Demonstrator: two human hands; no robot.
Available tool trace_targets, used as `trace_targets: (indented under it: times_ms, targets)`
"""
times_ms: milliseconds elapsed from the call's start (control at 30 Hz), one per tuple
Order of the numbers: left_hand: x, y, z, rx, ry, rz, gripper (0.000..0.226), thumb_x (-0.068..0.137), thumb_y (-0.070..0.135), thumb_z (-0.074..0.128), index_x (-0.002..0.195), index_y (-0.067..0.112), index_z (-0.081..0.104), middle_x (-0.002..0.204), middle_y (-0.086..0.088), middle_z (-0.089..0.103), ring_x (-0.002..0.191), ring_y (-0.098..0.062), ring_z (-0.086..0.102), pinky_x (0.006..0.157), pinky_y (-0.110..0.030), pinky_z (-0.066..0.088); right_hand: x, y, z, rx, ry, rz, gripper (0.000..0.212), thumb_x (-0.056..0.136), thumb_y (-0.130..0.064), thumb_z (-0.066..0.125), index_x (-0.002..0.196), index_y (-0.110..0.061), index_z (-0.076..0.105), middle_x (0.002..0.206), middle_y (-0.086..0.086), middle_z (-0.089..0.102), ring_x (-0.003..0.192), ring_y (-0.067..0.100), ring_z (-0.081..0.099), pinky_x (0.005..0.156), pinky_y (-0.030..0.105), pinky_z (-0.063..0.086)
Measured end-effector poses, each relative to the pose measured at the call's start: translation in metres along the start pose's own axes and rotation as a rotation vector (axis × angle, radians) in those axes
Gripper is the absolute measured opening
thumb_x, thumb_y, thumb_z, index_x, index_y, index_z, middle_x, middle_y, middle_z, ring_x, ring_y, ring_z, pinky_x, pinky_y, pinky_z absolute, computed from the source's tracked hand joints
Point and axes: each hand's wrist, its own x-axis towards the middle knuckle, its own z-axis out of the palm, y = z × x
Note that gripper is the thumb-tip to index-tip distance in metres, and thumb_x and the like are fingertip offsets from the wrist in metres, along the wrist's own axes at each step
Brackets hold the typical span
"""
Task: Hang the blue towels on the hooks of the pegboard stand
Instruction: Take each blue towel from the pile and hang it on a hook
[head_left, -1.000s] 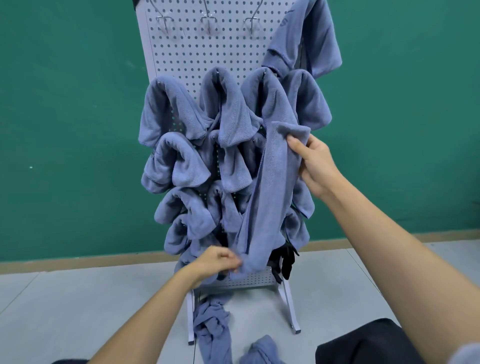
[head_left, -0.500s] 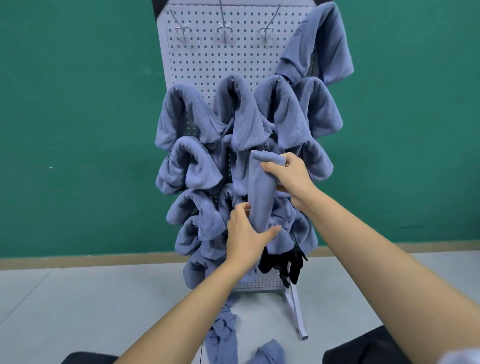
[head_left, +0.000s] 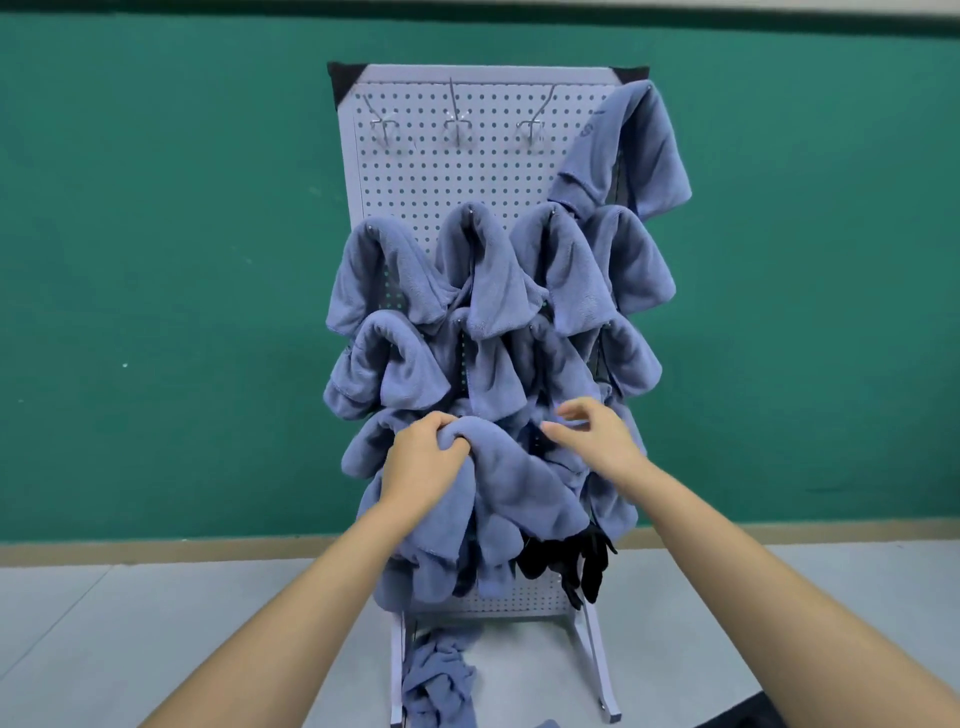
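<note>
The left hand (head_left: 423, 460) has its fingers curled into a fold of a blue towel (head_left: 519, 493), bunched against the lower middle of the pegboard stand (head_left: 467, 176), while the right hand (head_left: 597, 436) sits just beside it, fingers loosely spread and holding nothing. Other hung towels (head_left: 488, 280) crowd in rows around them, and a stray towel (head_left: 441, 675) lies crumpled on the floor (head_left: 156, 623) at the stand's foot. Higher up, three bare hooks (head_left: 457, 124) jut out before a green wall (head_left: 156, 260).

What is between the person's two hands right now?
In the head view, a bunched fold of the blue towel, gripped by the left hand; the right hand beside it appears to hold nothing.
</note>
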Motion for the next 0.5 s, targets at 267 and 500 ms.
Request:
trace_targets:
  times_ms: [267,500]
  targets:
    - [0.022,0.042,-0.03,0.084,-0.081,0.172,0.025,0.086,0.018,0.054,0.105,0.026,0.067,0.099,0.009,0.07,0.094,-0.013,0.061,0.082,-0.037,0.052,-0.005,-0.043,0.018,-0.069,-0.216,-0.348,0.054,0.078,-0.025,0.077,0.125,-0.023,0.05,0.12,-0.011,0.058,0.11,0.004,0.054,0.089,0.016,0.042]
    - [0.049,0.068,-0.065,0.185,-0.154,0.348,0.032,0.094,0.01,0.051,0.121,0.026,0.056,0.113,0.004,0.066,0.102,-0.017,0.059,0.089,-0.043,0.049,0.012,-0.073,-0.025,-0.277,-0.046,-0.43,0.035,0.083,-0.011,0.059,0.113,-0.029,0.058,0.1,-0.008,0.067,0.09,0.014,0.062,0.078,0.04,0.054]
